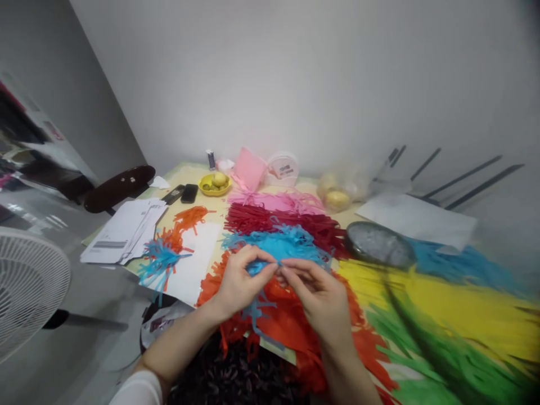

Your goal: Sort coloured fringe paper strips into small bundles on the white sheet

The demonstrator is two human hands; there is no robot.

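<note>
My left hand point(244, 277) and my right hand point(314, 287) meet at the fingertips over the middle of the table. Both pinch the top of a blue paper tassel point(264, 306), whose cut strips hang down below the fingers. Under my hands lies fringed orange paper point(287, 315). Just beyond it is fringed blue paper point(291, 241), then dark red fringe point(278, 216) and pink fringe point(291, 201). To the left, a blue tassel point(162, 259) and orange tassels point(192, 216) rest on and beside a white sheet point(196, 253).
A stack of papers point(126, 230), a phone point(189, 193) and a yellow bowl of fruit point(215, 188) stand left. On the right are a dark round dish point(377, 244), yellow fringe point(455, 298) and green fringe point(464, 354). A white fan point(31, 292) stands at far left.
</note>
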